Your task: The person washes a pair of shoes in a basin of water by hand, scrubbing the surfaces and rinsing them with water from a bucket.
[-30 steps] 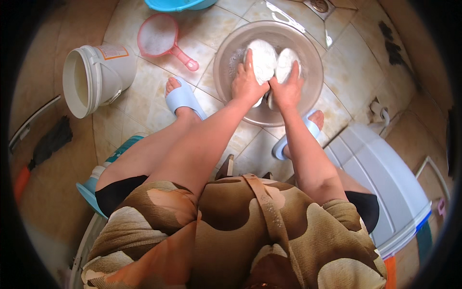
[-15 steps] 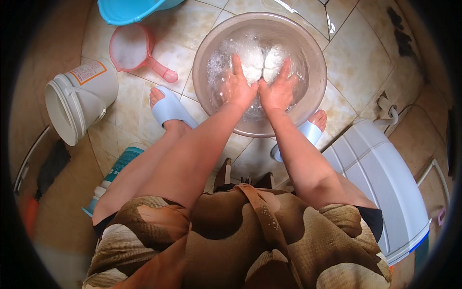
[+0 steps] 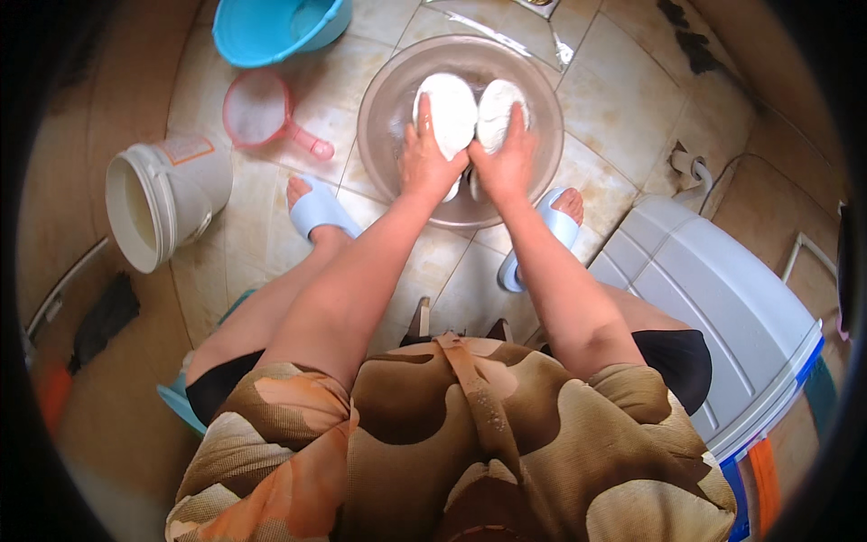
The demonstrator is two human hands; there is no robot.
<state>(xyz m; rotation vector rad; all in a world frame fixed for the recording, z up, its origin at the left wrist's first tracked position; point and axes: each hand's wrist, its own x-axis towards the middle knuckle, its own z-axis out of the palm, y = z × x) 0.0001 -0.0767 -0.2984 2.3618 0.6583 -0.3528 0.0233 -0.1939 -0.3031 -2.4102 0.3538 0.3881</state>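
Inside a round brownish basin (image 3: 372, 135) on the floor, I hold two white shoes side by side, with their broad toe ends pointing away from me. My left hand (image 3: 427, 164) is closed round the larger-looking left shoe (image 3: 449, 110), one finger laid along its outer side. On the other one, the right shoe (image 3: 496, 110), my right hand (image 3: 508, 163) grips the near part with its thumb on the inner side. The thumbs almost meet between the shoes. My palms and the lower parts of the shoes hide much of the basin's bottom.
Left of the basin lies a pink dipper (image 3: 256, 108) with suds, below a turquoise basin (image 3: 280, 34). A white bucket (image 3: 172, 203) is tipped at far left. A grey-white plastic appliance or lid (image 3: 704, 316) stands right. My slippered feet flank the basin on tiles (image 3: 452, 271).
Both white shoes have come up out of the splashing water and now show plainly in my hands. The view has shifted a little.
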